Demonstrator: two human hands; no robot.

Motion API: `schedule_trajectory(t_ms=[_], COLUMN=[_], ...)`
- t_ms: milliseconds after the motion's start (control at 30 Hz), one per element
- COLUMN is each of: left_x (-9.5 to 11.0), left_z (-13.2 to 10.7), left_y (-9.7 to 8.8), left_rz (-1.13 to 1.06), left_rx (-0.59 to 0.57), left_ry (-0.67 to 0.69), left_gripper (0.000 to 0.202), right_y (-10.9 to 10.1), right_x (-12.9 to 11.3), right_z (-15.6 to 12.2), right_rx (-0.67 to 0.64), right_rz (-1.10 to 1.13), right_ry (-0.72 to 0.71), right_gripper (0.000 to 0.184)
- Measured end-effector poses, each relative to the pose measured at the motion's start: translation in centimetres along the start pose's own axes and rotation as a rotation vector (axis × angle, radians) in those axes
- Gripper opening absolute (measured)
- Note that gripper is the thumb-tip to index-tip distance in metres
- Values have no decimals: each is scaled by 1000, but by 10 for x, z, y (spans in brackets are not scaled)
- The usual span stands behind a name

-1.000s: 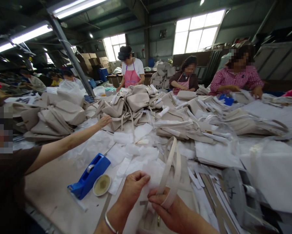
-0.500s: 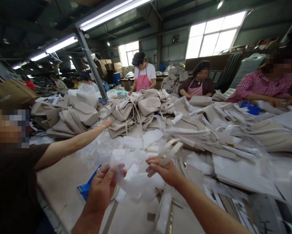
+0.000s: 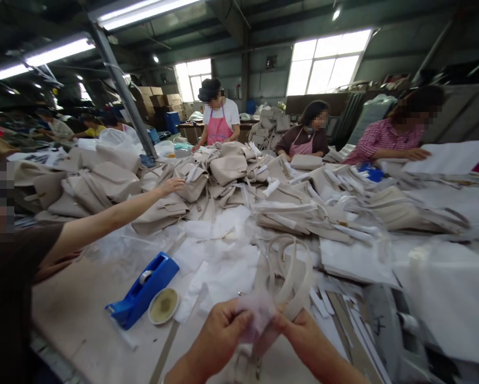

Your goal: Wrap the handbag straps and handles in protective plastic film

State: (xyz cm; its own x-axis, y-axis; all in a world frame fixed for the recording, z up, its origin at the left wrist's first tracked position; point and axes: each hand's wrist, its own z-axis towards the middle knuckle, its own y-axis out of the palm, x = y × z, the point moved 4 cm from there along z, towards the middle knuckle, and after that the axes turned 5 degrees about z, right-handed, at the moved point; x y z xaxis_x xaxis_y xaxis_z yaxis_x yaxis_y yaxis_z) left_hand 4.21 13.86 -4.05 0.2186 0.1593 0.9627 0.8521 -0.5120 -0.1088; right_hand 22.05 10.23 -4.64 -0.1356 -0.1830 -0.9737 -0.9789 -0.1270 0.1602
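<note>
Low in the middle, my left hand (image 3: 221, 333) is closed, its thumb and fingers pinching a thin translucent wrapping sheet (image 3: 255, 312). Right beside it, my right hand (image 3: 303, 336) grips a beige bag strap (image 3: 302, 288), and the sheet lies against the strap between both hands. The strap loops up and away from my fingers. Part of the bag lies beneath my hands, its outline largely covered. To the left stand a blue tape dispenser (image 3: 145, 290) and a round shallow dish (image 3: 164, 306).
A heap of beige bags (image 3: 229, 168) spans the table's far side, with white paper sheets (image 3: 219, 250) before it. A co-worker's arm (image 3: 115, 213) reaches in from the left. Several people work opposite. A grey machine-like object (image 3: 387, 320) and stacked white sheets (image 3: 455, 298) are at right.
My left hand has moved right and down with the sheet, meeting the strap in my right hand. The view has turned right. A co-worker at right now holds up a white sheet.
</note>
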Motion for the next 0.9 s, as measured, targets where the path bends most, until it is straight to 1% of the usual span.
schedule_trajectory(t_ms=[67,133,267,333,433,500,567,633,733,833,900], left_x=[8,13,11,8,5,3,2,0,-1,-5,-9], left_z=[-1,-3,-8,-13,-19,-22,-24,-26,-27,-28,-29], left_y=[16,24,28,30,34,37,38,39,40,40,39], left_rz=[76,123,164,161,120,56,-11,-57,-71,-47,-58], left_rx=[-45,-49,5,14,-12,-36,-43,-29,7,61,77], left_ry=[35,44,23,19,19,22,12,-7,-33,-69,-96], left_gripper=[30,30,31,31,30,30,32,35,35,32,30], right_y=[4,3,2,3,4,6,10,15,22,22,21], right_x=[-6,-12,-16,-14,-10,-8,-5,-1,5,9,10], right_z=[-16,-26,-39,-42,-42,-40,-39,-38,-39,-39,-37], right_rx=[18,48,59,84,169,193,182,155,116,114,103], right_rz=[38,18,-61,-89,-95,-70,-32,-3,-19,-67,-69], right_ry=[-49,-89,-144,-147,-125,-117,-105,-62,-2,1,-12], right_gripper=[46,45,40,36,32,34,34,35,37,35,31])
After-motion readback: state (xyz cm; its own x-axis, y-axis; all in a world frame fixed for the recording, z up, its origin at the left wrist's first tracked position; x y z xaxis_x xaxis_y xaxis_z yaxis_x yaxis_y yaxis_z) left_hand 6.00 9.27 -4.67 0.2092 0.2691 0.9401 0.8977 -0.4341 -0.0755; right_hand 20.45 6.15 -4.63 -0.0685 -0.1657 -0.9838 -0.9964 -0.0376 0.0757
